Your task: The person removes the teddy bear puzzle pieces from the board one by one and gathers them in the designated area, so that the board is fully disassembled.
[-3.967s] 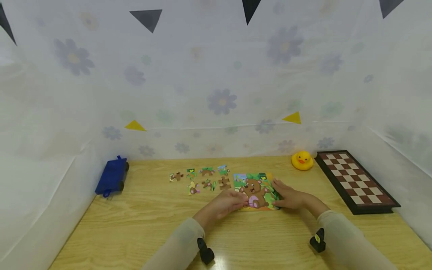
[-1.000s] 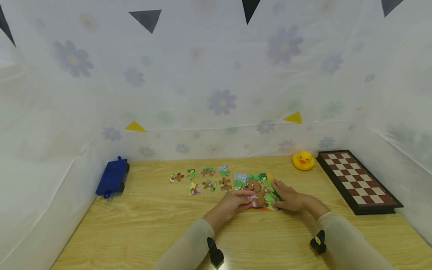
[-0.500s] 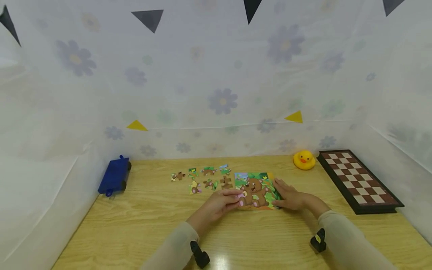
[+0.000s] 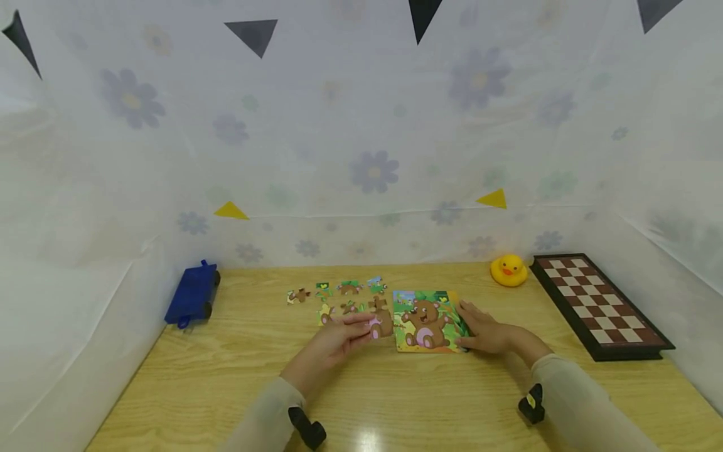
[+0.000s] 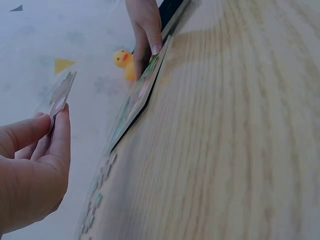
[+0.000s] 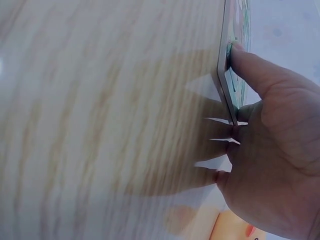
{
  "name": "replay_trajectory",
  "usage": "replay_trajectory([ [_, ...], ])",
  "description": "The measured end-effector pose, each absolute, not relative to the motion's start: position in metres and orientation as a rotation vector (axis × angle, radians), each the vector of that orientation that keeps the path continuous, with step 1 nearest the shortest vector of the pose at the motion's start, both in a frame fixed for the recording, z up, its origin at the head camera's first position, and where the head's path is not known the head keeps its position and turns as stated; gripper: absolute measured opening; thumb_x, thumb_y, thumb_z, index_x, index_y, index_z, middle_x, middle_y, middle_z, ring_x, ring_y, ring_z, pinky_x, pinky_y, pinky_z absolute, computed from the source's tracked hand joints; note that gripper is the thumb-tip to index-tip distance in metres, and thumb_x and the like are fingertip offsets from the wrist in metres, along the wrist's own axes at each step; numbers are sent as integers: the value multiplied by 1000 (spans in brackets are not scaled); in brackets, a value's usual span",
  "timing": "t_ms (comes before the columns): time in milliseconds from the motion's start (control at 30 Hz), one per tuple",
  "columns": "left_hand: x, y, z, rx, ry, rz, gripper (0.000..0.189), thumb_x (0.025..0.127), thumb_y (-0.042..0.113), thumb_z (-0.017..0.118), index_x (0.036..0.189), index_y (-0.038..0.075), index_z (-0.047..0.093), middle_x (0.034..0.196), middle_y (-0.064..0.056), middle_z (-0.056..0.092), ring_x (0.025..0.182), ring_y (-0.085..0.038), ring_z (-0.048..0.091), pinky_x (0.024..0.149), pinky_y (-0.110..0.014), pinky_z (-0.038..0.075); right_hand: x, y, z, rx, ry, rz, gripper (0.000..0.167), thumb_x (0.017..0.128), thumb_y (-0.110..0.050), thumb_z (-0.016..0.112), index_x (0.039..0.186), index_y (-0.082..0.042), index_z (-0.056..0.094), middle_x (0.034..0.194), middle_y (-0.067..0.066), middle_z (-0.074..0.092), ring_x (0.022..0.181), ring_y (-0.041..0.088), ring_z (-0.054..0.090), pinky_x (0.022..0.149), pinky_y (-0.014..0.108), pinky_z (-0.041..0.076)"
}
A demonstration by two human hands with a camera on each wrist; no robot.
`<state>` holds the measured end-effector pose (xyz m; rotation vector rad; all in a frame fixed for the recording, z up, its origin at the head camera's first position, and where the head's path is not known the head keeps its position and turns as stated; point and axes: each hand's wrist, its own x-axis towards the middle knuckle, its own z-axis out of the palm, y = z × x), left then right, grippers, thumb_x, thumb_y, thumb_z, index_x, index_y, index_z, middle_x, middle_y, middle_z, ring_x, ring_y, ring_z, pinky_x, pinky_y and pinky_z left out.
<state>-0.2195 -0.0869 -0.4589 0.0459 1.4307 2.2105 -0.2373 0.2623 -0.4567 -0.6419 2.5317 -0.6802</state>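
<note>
My left hand (image 4: 330,344) pinches a puzzle piece (image 4: 381,324) between thumb and fingers, just off the left side of a puzzle board (image 4: 427,321) with a brown bear picture. Brown and pink show on the piece. The left wrist view has this piece (image 5: 61,94) raised above the table, seen nearly edge-on. At the board's right side lies my right hand (image 4: 487,331), fingers extended. From the right wrist, its thumb (image 6: 252,70) rests on the board's surface, while the other fingertips touch down along the edge and the table.
Several loose puzzle pieces (image 4: 349,287) lie left of the board in two rough rows. A blue toy cart (image 4: 192,295) stands at the far left. A yellow rubber duck (image 4: 509,270) and a checkered game board (image 4: 595,304) are on the right.
Fingers of my left hand were over the bear's lower part a second ago; the hand has since moved left, carrying the piece clear of the board. The right hand has stayed in place.
</note>
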Motion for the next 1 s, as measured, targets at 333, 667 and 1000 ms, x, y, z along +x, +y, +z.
replay_trajectory([
  [333,-226,-146,-457,-44,1504,2296,40,94,-6,51,134,-7,48,112,-5,65,95,-12,66,90,-23,50,-236,260,-455,-621,2539,-674,87,96,-41,52,147,10,4,152,32,-7,138,48,-7,107,67,-2],
  [667,-224,-185,-457,-90,1577,2352,37,95,-8,47,132,-6,51,104,1,65,92,-10,65,90,-23,50,-236,261,-454,-634,2530,-695,87,96,-41,53,146,11,5,150,34,-6,137,51,-7,105,69,-4],
  [1000,-228,-205,-458,-253,1691,2366,26,92,-10,51,99,5,70,98,-1,66,87,-12,66,86,-24,53,-238,262,-457,-616,2544,-657,88,96,-43,51,147,9,4,152,31,-7,138,49,-7,107,67,-3],
])
